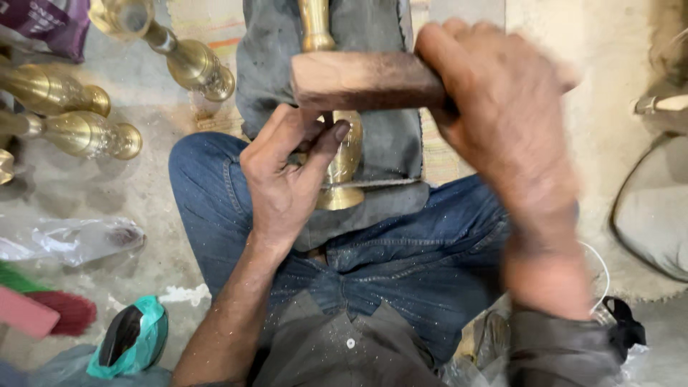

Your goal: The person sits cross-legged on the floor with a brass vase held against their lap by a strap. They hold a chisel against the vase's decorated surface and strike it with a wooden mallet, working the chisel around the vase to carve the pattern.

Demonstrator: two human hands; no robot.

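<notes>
A brass vase (342, 161) lies along my lap on a dark grey cloth (387, 143), its flared foot toward me. My left hand (287, 172) grips the vase body from the left, thumb across it. My right hand (502, 122), blurred by motion, holds a wooden block (365, 80) crosswise just above the vase. The block hides the vase's middle; the brass neck (315, 25) shows beyond it.
Several finished brass vases (86, 132) lie on the concrete floor at the left, one more (190, 64) further back. A crumpled clear plastic bag (72, 240), a red brush (61, 312) and a green-wrapped dark object (132, 337) sit at lower left. A grey cushion (656, 215) is at right.
</notes>
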